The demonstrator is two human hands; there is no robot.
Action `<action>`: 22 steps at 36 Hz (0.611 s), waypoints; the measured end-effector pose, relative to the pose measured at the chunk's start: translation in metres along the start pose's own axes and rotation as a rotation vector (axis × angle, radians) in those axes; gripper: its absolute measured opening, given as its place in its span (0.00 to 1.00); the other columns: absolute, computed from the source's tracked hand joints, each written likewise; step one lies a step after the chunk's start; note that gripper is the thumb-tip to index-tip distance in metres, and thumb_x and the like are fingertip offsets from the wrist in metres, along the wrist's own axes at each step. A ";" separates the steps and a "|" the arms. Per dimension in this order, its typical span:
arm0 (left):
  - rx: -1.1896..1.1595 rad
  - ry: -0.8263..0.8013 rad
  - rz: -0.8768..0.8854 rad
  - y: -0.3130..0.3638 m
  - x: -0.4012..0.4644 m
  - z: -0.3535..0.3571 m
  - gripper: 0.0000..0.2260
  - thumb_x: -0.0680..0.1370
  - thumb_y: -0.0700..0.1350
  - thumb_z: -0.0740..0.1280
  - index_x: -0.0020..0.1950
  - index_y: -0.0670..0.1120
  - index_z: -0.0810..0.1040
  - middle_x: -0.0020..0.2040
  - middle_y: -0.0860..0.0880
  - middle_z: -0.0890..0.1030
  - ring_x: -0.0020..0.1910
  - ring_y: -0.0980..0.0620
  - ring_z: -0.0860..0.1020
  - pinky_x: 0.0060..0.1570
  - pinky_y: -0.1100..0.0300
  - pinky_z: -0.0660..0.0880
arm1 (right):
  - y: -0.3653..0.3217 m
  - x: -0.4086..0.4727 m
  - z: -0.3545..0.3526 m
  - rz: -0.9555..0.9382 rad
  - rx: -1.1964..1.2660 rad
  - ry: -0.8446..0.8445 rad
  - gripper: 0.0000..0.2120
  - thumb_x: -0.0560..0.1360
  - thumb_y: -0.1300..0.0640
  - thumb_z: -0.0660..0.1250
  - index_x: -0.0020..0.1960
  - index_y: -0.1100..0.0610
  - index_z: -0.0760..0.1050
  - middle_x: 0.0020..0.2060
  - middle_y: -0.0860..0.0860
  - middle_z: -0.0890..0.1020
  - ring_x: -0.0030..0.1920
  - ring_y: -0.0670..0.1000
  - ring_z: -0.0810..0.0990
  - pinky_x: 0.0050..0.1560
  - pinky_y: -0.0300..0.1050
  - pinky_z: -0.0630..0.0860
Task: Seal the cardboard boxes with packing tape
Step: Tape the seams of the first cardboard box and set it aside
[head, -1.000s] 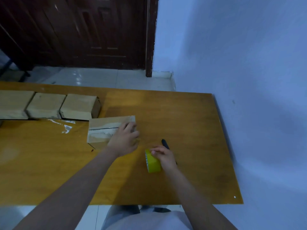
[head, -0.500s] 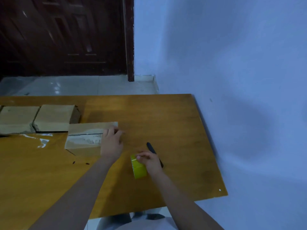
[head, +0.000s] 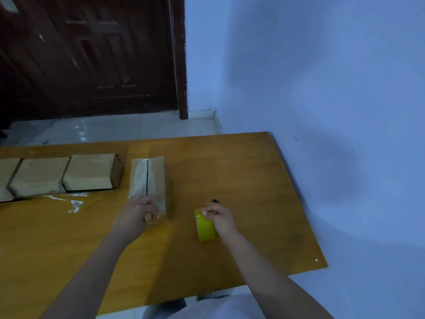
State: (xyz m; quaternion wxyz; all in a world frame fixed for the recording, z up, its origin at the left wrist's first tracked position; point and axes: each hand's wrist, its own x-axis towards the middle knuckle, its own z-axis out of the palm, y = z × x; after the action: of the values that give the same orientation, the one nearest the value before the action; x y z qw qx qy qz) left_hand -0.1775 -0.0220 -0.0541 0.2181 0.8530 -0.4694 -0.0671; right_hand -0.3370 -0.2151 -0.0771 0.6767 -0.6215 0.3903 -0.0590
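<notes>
Your right hand (head: 219, 217) is curling its fingers round the yellow tape roll (head: 204, 226), which is standing on edge on the table (head: 253, 180), a dark tool (head: 215, 200) just beyond it; your left hand (head: 138, 215) is gripping the near end of the box (head: 148, 180), which you are turning, so that its taped seam, crosswise a moment ago, is now running away from you; that is suggesting the long seam is done and the end is coming up for tape; further left, three more boxes (head: 89, 172) are sitting in a row.
</notes>
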 end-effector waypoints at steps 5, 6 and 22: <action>0.063 0.114 -0.252 0.020 0.007 -0.001 0.16 0.71 0.41 0.73 0.57 0.45 0.77 0.60 0.44 0.74 0.58 0.38 0.72 0.54 0.44 0.71 | -0.007 0.000 0.002 -0.005 0.046 0.065 0.22 0.73 0.67 0.69 0.27 0.46 0.81 0.60 0.54 0.77 0.64 0.57 0.73 0.59 0.45 0.67; 0.076 0.036 -0.385 0.027 0.010 0.001 0.27 0.73 0.51 0.72 0.69 0.47 0.69 0.70 0.42 0.65 0.67 0.37 0.64 0.63 0.41 0.64 | -0.009 0.000 0.003 -0.011 0.048 0.079 0.21 0.73 0.68 0.69 0.27 0.47 0.81 0.58 0.53 0.77 0.63 0.57 0.73 0.59 0.45 0.67; 0.159 -0.537 0.037 -0.059 0.004 -0.050 0.37 0.70 0.38 0.66 0.74 0.54 0.53 0.77 0.56 0.46 0.75 0.58 0.38 0.71 0.48 0.39 | -0.077 -0.011 0.050 -0.152 0.007 0.151 0.10 0.72 0.69 0.69 0.37 0.55 0.80 0.53 0.54 0.79 0.55 0.52 0.77 0.50 0.40 0.70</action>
State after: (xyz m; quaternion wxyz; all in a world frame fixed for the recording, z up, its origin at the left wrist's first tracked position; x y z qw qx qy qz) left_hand -0.1139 0.0171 -0.0349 0.0195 0.8104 -0.5296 -0.2497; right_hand -0.2833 -0.1861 -0.0078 0.6412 -0.6407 0.3917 -0.1581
